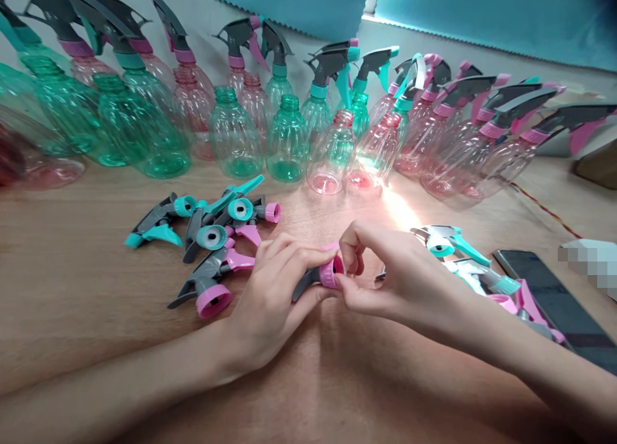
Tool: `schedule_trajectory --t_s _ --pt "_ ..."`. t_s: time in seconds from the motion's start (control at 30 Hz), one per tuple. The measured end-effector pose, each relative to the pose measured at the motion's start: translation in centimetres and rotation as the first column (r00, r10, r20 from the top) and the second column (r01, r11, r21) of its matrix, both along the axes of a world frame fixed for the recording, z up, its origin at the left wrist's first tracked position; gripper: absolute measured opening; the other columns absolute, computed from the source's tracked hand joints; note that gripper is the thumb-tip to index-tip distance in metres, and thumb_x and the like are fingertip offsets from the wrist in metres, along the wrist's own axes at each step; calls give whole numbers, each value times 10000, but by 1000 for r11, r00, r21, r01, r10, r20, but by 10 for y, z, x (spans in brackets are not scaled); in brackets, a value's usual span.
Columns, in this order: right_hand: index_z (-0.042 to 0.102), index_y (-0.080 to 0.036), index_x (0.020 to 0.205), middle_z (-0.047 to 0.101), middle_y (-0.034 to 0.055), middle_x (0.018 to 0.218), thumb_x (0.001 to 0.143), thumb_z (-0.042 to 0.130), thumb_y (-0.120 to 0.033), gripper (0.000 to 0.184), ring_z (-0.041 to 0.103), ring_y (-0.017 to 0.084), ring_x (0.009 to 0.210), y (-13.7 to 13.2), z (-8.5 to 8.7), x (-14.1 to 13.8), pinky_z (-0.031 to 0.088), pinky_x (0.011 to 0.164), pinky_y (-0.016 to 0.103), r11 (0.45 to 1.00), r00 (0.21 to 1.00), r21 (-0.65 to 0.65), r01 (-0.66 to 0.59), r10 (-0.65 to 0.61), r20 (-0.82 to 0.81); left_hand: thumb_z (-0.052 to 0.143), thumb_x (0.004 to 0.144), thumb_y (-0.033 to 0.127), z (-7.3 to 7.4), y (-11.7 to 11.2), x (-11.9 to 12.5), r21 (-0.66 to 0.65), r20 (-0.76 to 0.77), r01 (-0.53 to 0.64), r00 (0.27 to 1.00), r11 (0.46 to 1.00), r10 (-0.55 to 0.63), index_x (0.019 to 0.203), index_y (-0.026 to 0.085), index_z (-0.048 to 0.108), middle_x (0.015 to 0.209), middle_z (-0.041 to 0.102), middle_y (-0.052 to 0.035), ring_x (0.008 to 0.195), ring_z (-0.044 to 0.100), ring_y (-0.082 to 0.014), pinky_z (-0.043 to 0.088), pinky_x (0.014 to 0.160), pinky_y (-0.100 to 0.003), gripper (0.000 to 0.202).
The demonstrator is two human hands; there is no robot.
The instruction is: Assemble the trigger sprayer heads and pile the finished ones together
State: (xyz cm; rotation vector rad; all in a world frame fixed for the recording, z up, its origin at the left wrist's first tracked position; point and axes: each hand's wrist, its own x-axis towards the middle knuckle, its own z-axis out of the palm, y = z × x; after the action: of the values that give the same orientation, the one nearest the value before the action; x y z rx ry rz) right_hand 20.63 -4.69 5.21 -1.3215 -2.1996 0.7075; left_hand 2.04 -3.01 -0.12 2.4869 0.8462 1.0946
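Observation:
My left hand [270, 290] is wrapped round a grey trigger spray head [306, 282] whose pink collar [330, 274] faces right. At the mouth of that collar, my right hand [380, 270] is pinched closed, its thumb tip against the rim. Whatever sits between the right fingertips is too small and hidden to make out. Left of my hands lies a pile of loose spray heads with teal collars [212, 237] and pink collars [213, 301]. More spray heads [465, 264] lie beyond my right forearm, partly covered by it.
Open-necked bottles, green [286, 142] and pink [332, 151], stand along the back of the wooden table [72, 251]. Behind them and at right are bottles with spray heads fitted [511, 142]. A dark phone [554, 302] lies at right, near a twisted cord [544, 209].

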Motion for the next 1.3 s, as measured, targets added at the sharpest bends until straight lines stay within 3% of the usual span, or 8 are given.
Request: schedule_trajectory --t_s 0.3,0.4,0.53,0.73,0.9,1.3 --pt "458 -204 742 523 -48 652 749 560 -197 103 490 99 577 -4 2 -3 343 518 227 996 995 -44 71 -68 79 525 898 135 0 -1 -1 -12 -10 8 1000 1000 -8 1041 178 511 1004 647 -36 937 537 -185 378 852 -335 150" --pt "462 -207 773 544 -38 662 775 547 -234 89 502 115 586 -8 0 -5 340 523 240 994 981 27 105 -108 159 534 885 124 0 -2 -1 -29 -15 9 1000 1000 -9 1033 181 519 987 649 -25 930 539 -184 369 855 -336 159" --pt "493 -197 785 557 -25 647 789 530 -226 47 498 129 563 -17 -3 -7 324 526 257 967 939 215 139 -198 283 545 872 135 1 -2 0 -51 -16 6 1000 999 -7 1020 187 537 961 657 -8 905 547 -179 371 829 -330 157" --pt "570 -182 725 570 -13 613 796 553 -140 84 506 139 553 -24 -1 -10 317 539 279 907 914 422 10 -179 364 532 874 144 2 -1 1 -47 -23 3 1000 999 -4 1004 184 561 960 666 -13 889 555 -185 376 814 -342 139" --pt "546 -182 600 489 -20 507 810 532 -119 220 453 131 501 -26 -1 -12 277 503 283 879 902 476 -30 -182 392 552 872 157 1 0 1 -50 -40 3 999 999 -5 1025 176 569 943 667 -9 890 553 -184 382 800 -343 155" --pt "528 -170 550 443 -29 445 815 483 -93 279 418 111 442 -29 -4 -15 295 504 277 829 896 559 -13 -238 375 565 870 140 1 0 2 -55 -33 -2 999 998 0 1051 184 547 1004 665 -12 928 543 -187 366 822 -341 187"
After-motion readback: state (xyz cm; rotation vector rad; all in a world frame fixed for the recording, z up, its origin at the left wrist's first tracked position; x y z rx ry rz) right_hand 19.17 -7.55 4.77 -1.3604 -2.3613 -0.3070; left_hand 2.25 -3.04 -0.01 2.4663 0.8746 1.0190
